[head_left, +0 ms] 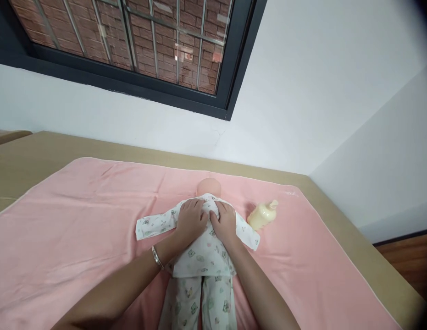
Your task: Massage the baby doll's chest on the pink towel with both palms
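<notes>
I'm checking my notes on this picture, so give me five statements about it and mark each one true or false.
1. The left fingers and right fingers rest on the patterned top of the doll. True.
2. The bottle is on the person's left of the doll. False: the bottle is on the person's right of it.
3. A pink sheet lies under the doll. True.
4. A bracelet circles the right wrist. False: the bracelet is on the left wrist.
5. Metal bars show at the window. True.
</notes>
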The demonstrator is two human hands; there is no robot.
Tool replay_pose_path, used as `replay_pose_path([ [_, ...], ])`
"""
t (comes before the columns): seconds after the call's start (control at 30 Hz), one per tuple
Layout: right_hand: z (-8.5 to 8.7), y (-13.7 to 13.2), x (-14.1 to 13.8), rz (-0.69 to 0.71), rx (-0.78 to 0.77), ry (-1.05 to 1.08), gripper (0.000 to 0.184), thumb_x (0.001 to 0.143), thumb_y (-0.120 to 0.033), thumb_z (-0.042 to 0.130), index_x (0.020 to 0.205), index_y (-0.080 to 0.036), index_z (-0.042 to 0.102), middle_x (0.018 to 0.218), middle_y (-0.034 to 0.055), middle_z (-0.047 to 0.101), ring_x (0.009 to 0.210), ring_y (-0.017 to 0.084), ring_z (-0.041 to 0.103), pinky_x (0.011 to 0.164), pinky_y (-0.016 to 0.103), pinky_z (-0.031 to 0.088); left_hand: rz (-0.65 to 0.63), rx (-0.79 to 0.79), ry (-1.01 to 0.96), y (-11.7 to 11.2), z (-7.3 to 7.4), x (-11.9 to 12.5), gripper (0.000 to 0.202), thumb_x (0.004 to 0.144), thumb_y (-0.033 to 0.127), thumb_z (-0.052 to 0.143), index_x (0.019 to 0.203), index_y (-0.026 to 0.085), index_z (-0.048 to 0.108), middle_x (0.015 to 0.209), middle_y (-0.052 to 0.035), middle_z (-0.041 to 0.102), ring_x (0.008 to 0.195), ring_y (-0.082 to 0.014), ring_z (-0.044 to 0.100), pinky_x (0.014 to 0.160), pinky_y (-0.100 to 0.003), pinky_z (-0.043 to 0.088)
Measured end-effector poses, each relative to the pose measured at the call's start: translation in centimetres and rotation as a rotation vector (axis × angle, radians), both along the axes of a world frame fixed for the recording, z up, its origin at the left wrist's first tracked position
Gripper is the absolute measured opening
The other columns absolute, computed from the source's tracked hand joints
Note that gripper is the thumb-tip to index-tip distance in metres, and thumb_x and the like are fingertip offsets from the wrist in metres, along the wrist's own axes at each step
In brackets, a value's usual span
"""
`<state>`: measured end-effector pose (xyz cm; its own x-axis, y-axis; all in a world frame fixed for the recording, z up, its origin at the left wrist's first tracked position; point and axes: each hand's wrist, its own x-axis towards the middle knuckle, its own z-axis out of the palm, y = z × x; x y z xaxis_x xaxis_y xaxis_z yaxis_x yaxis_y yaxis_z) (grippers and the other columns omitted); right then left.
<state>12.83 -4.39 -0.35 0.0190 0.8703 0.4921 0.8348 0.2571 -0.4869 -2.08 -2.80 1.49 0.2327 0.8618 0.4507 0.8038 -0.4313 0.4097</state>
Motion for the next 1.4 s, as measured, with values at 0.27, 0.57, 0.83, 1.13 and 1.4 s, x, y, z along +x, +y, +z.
replay_pose_path([
  [0.27, 0.2, -1.0, -0.3, -0.131, 0.025, 0.002, 0.032, 0.089, -0.03, 0.048, 0.111, -0.015, 0.066, 0.108, 0.0116, 0.069, 0.105, 0.027, 0.058, 0.097, 0.042, 0.044, 0.058, 0.062, -0.05, -0.2, -0.7, 0.2, 0.024, 0.083, 0.022, 0.051, 0.103, 0.016, 0.062, 0.104, -0.012, 0.065, 0.102, -0.0288, 0.057, 0.094, -0.044, 0.046],
  [0.57, 0.6, 0.4, 1.1, 0.02, -0.119, -0.114, 0.043, 0.092, -0.032, 0.044, 0.13, -0.014, 0.057, 0.13, 0.0129, 0.062, 0.12, 0.029, 0.054, 0.106, 0.046, 0.038, -0.066, 0.047, -0.088, 0.9, -1.6, 0.2, 0.036, 0.088, 0.029, 0.05, 0.12, 0.017, 0.06, 0.124, -0.0119, 0.062, 0.119, -0.0279, 0.054, 0.108, -0.046, 0.04],
  [0.83, 0.3, -0.8, 0.5, 0.014, 0.05, -0.023, 0.03, 0.094, -0.029, 0.044, 0.107, -0.018, 0.069, 0.111, 0.0087, 0.07, 0.109, 0.023, 0.059, 0.103, 0.038, 0.042, -0.092, 0.133, -0.114, 0.2, -1.7, 0.2, 0.023, 0.093, 0.03, 0.047, 0.096, 0.019, 0.067, 0.099, -0.009, 0.069, 0.102, -0.023, 0.061, 0.097, -0.039, 0.047],
  [1.13, 0.9, 0.2, 0.8, -0.006, -0.095, -0.141, 0.043, 0.091, -0.03, 0.045, 0.129, -0.014, 0.058, 0.127, 0.0126, 0.062, 0.118, 0.029, 0.054, 0.105, 0.044, 0.039, 0.028, 0.029, -0.039, 0.2, -1.1, 0.4, 0.034, 0.086, 0.032, 0.051, 0.115, 0.016, 0.061, 0.117, -0.0139, 0.063, 0.111, -0.0302, 0.055, 0.1, -0.046, 0.042],
  [1.4, 0.0, 0.0, 1.4, 0.111, -0.021, -0.132, 0.044, 0.089, -0.02, 0.038, 0.127, -0.017, 0.059, 0.131, 0.0106, 0.061, 0.124, 0.025, 0.051, 0.108, 0.045, 0.037, -0.147, 0.086, -0.076, 0.3, -1.5, 0.3, 0.032, 0.091, 0.026, 0.046, 0.116, 0.018, 0.063, 0.119, -0.0105, 0.065, 0.117, -0.0249, 0.055, 0.107, -0.043, 0.039],
])
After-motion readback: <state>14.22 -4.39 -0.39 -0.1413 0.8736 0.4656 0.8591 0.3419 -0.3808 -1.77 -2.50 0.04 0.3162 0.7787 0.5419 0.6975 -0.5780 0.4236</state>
